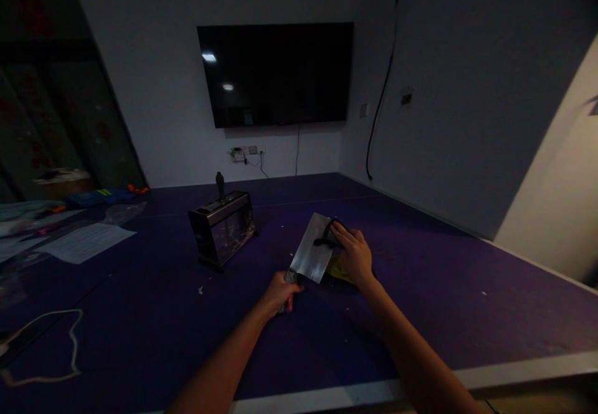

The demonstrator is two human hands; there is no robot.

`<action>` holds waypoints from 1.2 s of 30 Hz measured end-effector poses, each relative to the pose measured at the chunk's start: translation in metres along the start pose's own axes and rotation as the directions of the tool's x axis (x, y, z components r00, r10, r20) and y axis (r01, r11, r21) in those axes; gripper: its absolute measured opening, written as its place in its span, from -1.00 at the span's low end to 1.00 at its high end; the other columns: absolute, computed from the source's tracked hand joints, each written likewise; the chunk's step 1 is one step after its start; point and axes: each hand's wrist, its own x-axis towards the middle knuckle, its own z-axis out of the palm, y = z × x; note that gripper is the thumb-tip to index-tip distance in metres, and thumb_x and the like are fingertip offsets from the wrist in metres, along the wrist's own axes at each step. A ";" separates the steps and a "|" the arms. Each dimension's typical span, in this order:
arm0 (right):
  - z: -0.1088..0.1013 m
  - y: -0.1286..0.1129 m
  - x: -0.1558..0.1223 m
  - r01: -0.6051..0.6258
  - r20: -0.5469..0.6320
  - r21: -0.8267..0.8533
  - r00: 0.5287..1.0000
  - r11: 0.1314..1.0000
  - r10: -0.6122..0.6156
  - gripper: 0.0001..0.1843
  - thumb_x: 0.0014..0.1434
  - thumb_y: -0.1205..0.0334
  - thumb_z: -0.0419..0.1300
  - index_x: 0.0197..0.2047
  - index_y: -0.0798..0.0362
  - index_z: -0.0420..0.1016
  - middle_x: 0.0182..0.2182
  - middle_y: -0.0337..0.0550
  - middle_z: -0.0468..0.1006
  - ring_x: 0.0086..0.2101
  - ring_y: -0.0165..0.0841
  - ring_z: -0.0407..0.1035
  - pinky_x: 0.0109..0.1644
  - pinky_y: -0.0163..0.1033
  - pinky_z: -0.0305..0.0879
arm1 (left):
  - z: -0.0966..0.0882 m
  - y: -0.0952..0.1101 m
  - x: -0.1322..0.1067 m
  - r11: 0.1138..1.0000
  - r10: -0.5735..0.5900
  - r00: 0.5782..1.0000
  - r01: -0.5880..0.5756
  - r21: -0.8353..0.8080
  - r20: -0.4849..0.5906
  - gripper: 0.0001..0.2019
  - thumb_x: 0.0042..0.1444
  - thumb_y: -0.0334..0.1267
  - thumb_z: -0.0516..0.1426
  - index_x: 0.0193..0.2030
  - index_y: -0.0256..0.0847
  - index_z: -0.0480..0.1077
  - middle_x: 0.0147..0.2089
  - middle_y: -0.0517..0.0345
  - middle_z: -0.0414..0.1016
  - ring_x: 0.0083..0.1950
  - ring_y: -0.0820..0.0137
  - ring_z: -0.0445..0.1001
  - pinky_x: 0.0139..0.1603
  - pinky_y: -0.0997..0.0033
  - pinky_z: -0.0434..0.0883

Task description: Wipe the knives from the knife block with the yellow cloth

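Observation:
My left hand (281, 294) is closed round the handle of a cleaver (312, 253), whose broad metal blade points away from me, tilted to the right. Against the blade's right side, my right hand (355, 253) presses a dark cloth (326, 240) with its fingers. Beneath the right hand and blade shows a yellow cloth (340, 269); whether it is one piece with the dark cloth, I cannot tell. Left of the cleaver stands a knife block (224, 227) with clear sides and a single dark handle (220, 186) sticking up from its top.
The purple tabletop (420, 314) carries small white scraps. Papers (88, 243) and plastic wrapping lie at the left, near a white cable (75, 339). A wall-mounted television (280, 75) hangs beyond the table, and a black cable (384, 96) runs down the right wall.

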 end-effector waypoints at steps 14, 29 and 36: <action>0.011 -0.055 -0.009 0.238 0.280 0.144 0.921 0.961 -0.270 -0.30 -0.17 0.62 -0.01 -0.03 -0.18 0.48 -0.01 -0.39 0.48 -0.18 -0.29 0.29 -0.16 -0.20 0.30 | 0.001 -0.001 0.004 0.969 0.001 0.988 -0.038 -0.244 -0.152 -0.83 -0.14 -0.21 0.15 -0.50 -0.23 0.24 -0.78 0.41 0.09 -0.80 0.58 0.11 -0.74 0.58 0.06; 0.010 -0.059 -0.008 0.250 0.308 0.213 0.900 0.945 -0.308 -0.32 -0.17 0.61 -0.02 -0.05 -0.15 0.50 -0.04 -0.39 0.50 -0.16 -0.28 0.28 -0.15 -0.19 0.28 | -0.002 -0.003 0.007 0.967 -0.007 0.990 -0.028 -0.252 -0.137 -0.82 -0.16 -0.22 0.15 -0.53 -0.23 0.21 -0.78 0.41 0.09 -0.80 0.59 0.11 -0.75 0.59 0.07; 0.007 -0.041 -0.005 0.128 0.265 0.092 0.953 0.987 -0.148 -0.34 -0.16 0.60 0.00 -0.04 -0.11 0.49 -0.01 -0.36 0.47 -0.15 -0.26 0.27 -0.10 -0.16 0.27 | -0.003 0.003 0.003 0.992 -0.067 0.998 0.065 -0.106 -0.014 -0.83 -0.15 -0.26 0.16 -0.46 -0.22 0.22 -0.78 0.44 0.10 -0.81 0.57 0.15 -0.75 0.60 0.07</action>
